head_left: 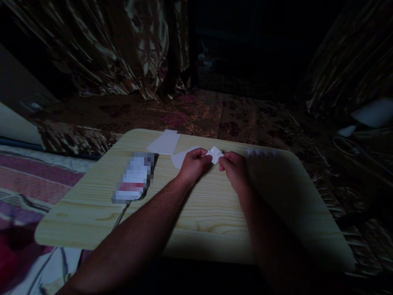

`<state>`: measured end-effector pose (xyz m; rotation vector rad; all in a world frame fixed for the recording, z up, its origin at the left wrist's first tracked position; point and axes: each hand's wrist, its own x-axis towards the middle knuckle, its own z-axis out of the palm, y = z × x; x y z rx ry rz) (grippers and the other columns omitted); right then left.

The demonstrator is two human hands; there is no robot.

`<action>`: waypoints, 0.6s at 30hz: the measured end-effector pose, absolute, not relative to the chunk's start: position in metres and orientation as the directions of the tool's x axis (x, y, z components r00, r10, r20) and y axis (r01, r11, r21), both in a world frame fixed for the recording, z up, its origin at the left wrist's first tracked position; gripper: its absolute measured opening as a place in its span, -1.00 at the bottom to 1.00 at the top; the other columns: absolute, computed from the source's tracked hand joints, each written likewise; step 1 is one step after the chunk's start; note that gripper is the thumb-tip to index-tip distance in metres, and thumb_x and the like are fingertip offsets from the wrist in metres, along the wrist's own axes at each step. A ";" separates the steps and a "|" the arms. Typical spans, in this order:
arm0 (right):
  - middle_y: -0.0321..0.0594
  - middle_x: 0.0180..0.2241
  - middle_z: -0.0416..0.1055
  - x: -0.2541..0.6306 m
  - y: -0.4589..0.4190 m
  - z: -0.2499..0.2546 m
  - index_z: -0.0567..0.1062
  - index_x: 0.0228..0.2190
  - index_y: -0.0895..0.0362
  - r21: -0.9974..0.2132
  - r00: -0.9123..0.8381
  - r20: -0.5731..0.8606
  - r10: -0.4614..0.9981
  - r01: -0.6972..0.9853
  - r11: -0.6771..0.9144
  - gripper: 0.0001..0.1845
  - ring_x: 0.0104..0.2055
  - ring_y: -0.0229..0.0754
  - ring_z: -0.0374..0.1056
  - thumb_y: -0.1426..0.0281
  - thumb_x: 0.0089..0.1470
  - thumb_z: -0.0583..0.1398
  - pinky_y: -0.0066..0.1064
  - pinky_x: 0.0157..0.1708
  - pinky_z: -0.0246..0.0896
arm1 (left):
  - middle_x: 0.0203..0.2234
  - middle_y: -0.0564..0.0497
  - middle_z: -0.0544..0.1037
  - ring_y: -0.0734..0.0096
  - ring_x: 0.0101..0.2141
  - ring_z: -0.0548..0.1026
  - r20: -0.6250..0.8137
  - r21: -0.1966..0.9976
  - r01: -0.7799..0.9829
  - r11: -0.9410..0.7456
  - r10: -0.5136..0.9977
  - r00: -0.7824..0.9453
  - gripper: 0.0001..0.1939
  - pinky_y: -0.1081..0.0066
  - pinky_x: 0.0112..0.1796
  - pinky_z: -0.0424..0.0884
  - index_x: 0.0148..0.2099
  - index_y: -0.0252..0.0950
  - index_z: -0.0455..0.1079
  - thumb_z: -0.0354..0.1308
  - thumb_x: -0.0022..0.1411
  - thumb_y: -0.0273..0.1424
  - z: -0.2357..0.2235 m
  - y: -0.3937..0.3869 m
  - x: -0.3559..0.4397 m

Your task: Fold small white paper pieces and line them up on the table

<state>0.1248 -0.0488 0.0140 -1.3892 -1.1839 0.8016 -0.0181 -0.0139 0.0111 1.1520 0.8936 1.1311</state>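
Note:
A small piece of folded white paper [214, 153], with creases meeting along its middle, is held up between both hands over the far part of the table. My left hand [194, 163] pinches its left side with thumb and fingers. On the other side, my right hand [233, 167] grips the right edge the same way. White paper sheets [180, 158] lie just left of my left hand, partly covered by it. Farther left is a stack of white paper [165, 142]. Several small folded paper pieces [262, 153] sit in a row to the right of my right hand.
The light wooden table [207, 216] has rounded corners. A phone [134, 177] with a blurred screen lies on its left, its cable [120, 216] running off the near edge. Patterned curtains [148, 42] hang behind. A striped bedspread [54, 172] is at left, a lamp [376, 111] at right.

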 end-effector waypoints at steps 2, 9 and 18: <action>-0.37 -0.66 0.35 0.124 -0.048 0.014 0.44 -0.49 0.14 -0.972 0.314 0.164 0.935 0.211 0.100 -0.83 -0.59 -0.29 0.27 0.27 -0.07 0.20 -0.48 -0.57 0.11 | -0.67 0.14 0.35 0.60 -0.65 0.21 0.044 0.981 -0.196 -0.012 0.987 0.157 -0.79 0.51 -0.60 0.07 -0.41 -0.32 0.37 0.30 -0.04 -0.32 0.010 -0.012 -0.019; -0.26 -0.52 0.48 0.117 -0.050 0.012 0.52 -0.42 0.14 -0.950 0.357 0.284 0.890 0.229 0.212 -0.79 -0.49 -0.25 0.35 0.25 -0.01 0.22 -0.46 -0.47 0.25 | -0.57 0.13 0.39 0.58 -0.55 0.27 0.230 0.972 -0.033 -0.232 0.972 -0.047 -0.83 0.53 -0.48 0.20 -0.37 -0.31 0.41 0.26 0.02 -0.32 0.009 -0.009 -0.021; -0.14 -0.28 0.58 0.114 -0.050 0.007 0.57 -0.25 0.12 -0.954 0.311 0.284 0.907 0.183 0.236 -0.71 -0.27 -0.14 0.48 0.21 0.03 0.22 -0.39 -0.35 0.38 | -0.52 0.08 0.45 0.53 -0.49 0.32 0.338 0.938 0.086 -0.337 0.941 -0.001 -0.85 0.52 -0.42 0.24 -0.36 -0.31 0.43 0.23 0.06 -0.32 0.015 -0.019 -0.017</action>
